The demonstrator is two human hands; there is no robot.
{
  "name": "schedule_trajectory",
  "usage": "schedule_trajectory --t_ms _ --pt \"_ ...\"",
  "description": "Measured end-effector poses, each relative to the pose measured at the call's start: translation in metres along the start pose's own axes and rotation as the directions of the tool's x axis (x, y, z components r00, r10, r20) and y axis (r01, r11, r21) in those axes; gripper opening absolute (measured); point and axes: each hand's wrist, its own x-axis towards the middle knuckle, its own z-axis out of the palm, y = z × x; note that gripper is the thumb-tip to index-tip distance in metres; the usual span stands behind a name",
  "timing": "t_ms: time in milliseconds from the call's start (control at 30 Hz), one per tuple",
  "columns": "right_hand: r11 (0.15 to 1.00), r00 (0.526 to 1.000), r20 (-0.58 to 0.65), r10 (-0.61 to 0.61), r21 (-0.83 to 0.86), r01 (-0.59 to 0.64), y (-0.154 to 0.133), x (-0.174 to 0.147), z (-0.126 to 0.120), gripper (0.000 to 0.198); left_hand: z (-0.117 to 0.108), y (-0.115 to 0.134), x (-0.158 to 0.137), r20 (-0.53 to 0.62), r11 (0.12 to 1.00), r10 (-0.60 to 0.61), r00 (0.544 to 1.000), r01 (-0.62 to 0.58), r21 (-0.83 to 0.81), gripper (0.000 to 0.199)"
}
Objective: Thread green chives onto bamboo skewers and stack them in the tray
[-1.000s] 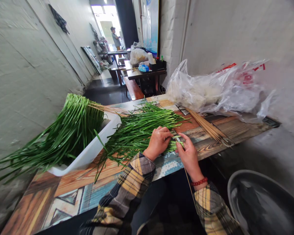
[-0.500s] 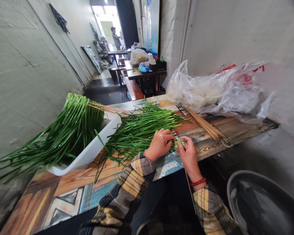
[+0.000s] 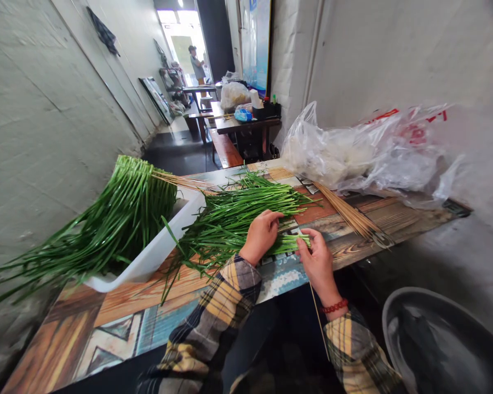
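Note:
My right hand (image 3: 317,261) pinches the pale cut ends of a few garlic chives (image 3: 290,243) near the table's front edge. A thin bamboo skewer (image 3: 318,314) slants down from beneath that hand, its upper end hidden by the palm. My left hand (image 3: 262,236) is over the chive leaves just left of it, its index finger stretched out and its thumb side hidden. Beyond both hands lies a loose pile of green garlic chives (image 3: 250,205), stems pointing right.
A white tray (image 3: 148,249) at left bears a thick bunch of chives (image 3: 143,186) threaded on skewers. Loose bamboo skewers (image 3: 345,210) lie at right, before clear plastic bags (image 3: 378,156). A grey basin (image 3: 435,339) stands low right. A person (image 3: 197,64) stands far back.
My left hand has drawn back leftward from the stem ends at my right fingertips, and its index finger has straightened. My right hand keeps its pinch in nearly the same place.

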Motion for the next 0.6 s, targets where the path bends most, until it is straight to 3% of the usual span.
schedule_trajectory --t_ms 100,367,600 --pt "0.999 1.000 -0.003 -0.023 -0.040 0.022 0.0006 0.0001 0.0003 0.035 -0.0015 -0.0077 0.0049 -0.063 0.995 -0.013 0.998 0.020 0.096 0.035" --pt "0.993 0.999 0.005 -0.044 -0.106 0.045 -0.0039 -0.0011 -0.0007 0.034 0.0000 -0.0107 0.0039 0.014 0.889 -0.032 0.999 0.022 0.458 0.027" --pt "0.993 0.998 0.001 -0.057 -0.106 0.056 -0.0038 -0.0014 0.0000 0.034 -0.0021 -0.0087 0.0033 0.085 0.847 -0.066 0.994 0.011 0.532 0.019"
